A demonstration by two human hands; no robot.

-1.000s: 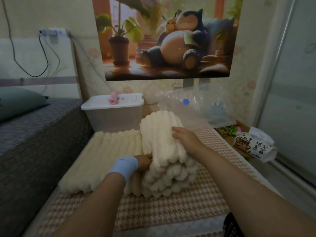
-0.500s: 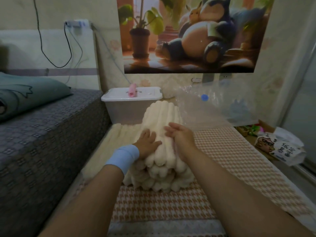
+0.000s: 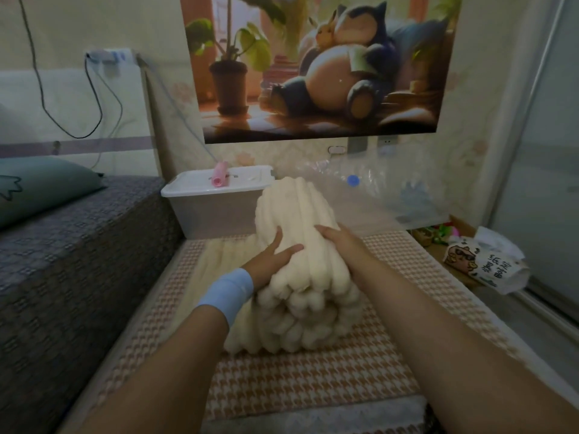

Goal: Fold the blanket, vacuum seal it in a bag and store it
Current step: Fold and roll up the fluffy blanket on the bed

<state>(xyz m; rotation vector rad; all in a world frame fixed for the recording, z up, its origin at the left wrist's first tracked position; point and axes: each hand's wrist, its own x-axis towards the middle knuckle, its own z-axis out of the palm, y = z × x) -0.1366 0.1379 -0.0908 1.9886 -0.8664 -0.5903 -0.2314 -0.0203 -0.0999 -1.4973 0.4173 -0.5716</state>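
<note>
On mat [image 3: 313, 380], cream ribbed blanket [image 3: 300, 214] rolled thick; left hand [image 3: 268, 263], right hand [image 3: 343, 242] press, fingers [image 3: 289, 249] flat

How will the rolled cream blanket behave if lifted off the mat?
Probably floppy: the blanket is loose plush layers with a flat tail on the mat, so it may unroll when the left hand and right hand lift off. Likely light for its bulk, squashy; ribbed pile should grip.
</note>
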